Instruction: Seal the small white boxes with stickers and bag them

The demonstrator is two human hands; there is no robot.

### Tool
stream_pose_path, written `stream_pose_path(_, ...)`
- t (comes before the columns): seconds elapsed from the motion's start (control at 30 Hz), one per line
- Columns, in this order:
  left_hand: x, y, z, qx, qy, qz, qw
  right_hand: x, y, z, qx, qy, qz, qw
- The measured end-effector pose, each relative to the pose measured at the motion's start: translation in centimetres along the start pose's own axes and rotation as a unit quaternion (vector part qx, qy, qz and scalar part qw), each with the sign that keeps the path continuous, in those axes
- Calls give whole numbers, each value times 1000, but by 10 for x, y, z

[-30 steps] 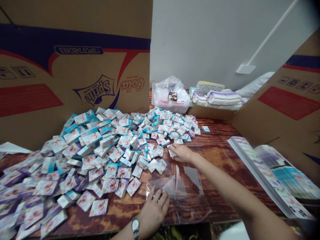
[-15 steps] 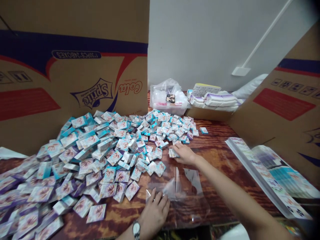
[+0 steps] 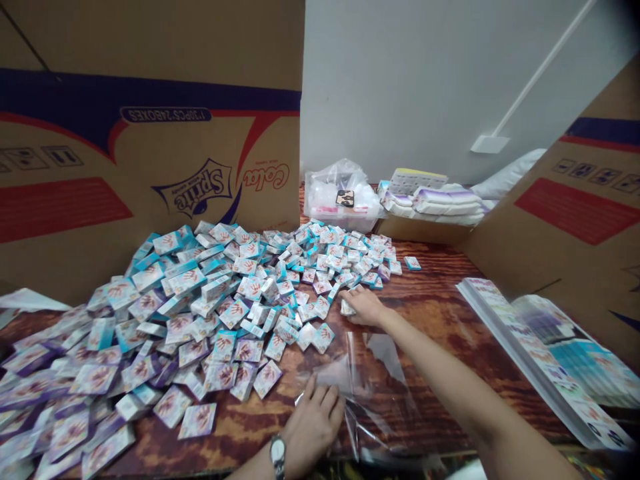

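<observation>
My left hand (image 3: 316,424), with a watch (image 3: 277,453) on its wrist, lies palm down on a clear plastic bag (image 3: 373,400) near the table's front edge. Its fingers are stretched forward over the film; the thumb is not clearly visible. Farther off, my right hand (image 3: 364,307) is closed around a small white carton (image 3: 346,308) at the right edge of a heap. That heap of small cartons (image 3: 250,288), white with blue or purple sides and a printed hand picture, spreads across the left and middle of the table.
A large cardboard box (image 3: 100,200) stands behind the heap, another cardboard box (image 3: 565,227) at the right. Printed stacks of flat card (image 3: 535,360) lie on the right. Toward the wall are a bagged plastic tub (image 3: 343,200) and an open carton (image 3: 425,230) of white-and-purple packs.
The view has shifted slightly, moving the scene rightward. My right hand has edged left toward the heap, and less of its carton shows. Under my left hand the bag's film has creased differently.
</observation>
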State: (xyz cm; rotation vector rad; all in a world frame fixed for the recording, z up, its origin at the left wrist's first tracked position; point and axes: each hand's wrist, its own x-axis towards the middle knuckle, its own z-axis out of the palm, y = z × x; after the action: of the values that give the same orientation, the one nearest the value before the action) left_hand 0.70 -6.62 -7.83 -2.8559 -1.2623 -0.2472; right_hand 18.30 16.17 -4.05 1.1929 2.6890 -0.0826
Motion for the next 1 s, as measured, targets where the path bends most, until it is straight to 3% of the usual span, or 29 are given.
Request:
stream_pose_path(0.27,5,2,-7,-3,-19,-3,1000,-6,-5,1,66,11,7,998)
stream_pose_path(0.47,3,1,-4,-7,-28,-8,1000,-5,-12,-1,238,35,-16,971)
stream_pose_path(0.57,2,-2,-4,-25,-38,-11,999,-11,-13,1,366,55,-25,929)
stream_pose_path(0.7,5,-7,-1,-52,-55,-5,997,-31,-11,13,514,105,17,851)
stream_pose_path(0.87,8,-8,1,-73,-65,-22,995,-60,-23,29,604,182,76,772)
stream_pose_path(1.0,6,-10,-19,-186,-2,-8,983,-79,-40,29,642,206,91,733)
